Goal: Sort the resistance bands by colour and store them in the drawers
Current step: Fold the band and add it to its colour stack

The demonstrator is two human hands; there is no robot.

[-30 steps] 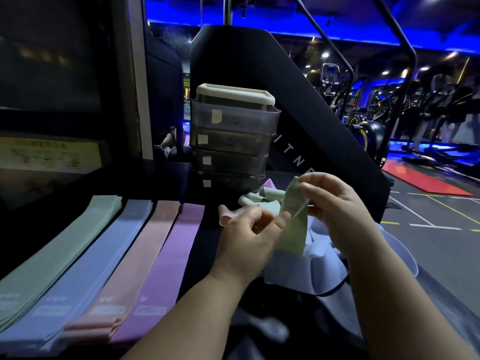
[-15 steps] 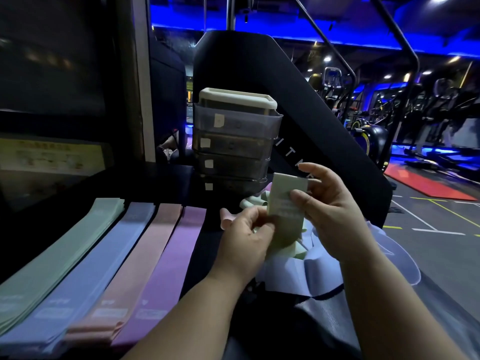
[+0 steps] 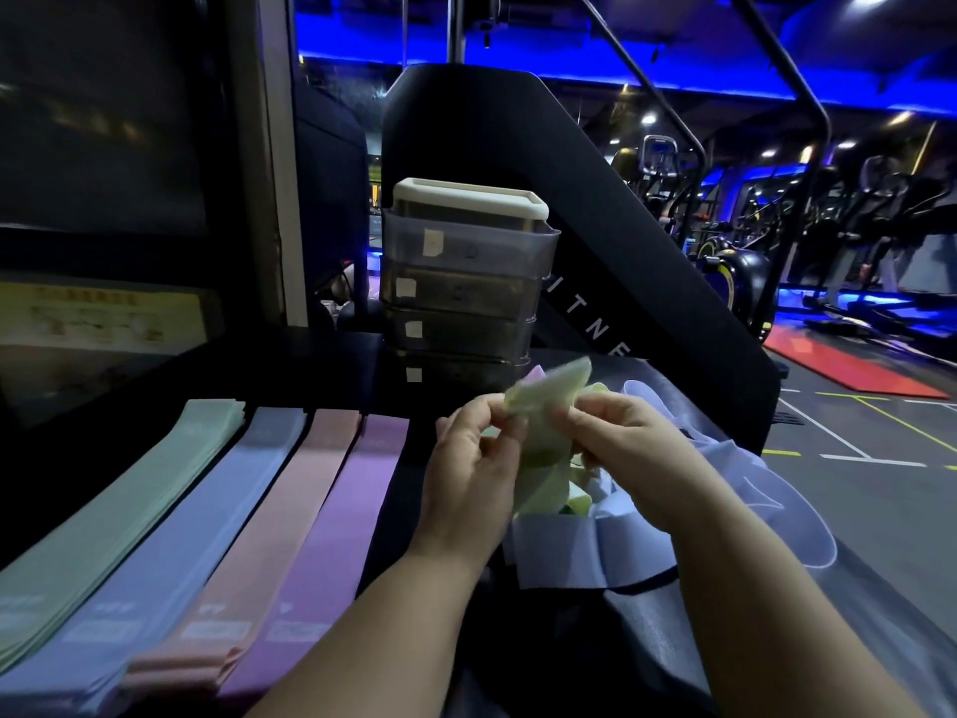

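Currently held: green band (image 3: 546, 393), above loose pile (image 3: 564, 557).
Left hand (image 3: 474, 474): pinches band's left edge.
Right hand (image 3: 626, 448): pinches band's right edge.
Drawers (image 3: 466, 282): stacked, behind hands.
Sorted stacks (image 3: 222, 510): four, left of hands.

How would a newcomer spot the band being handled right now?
Find the stack of smoky drawers on the dark table. Just in front, the left hand and right hand pinch a pale green band. Unlike the four flat piles at left, it is held up and folded.
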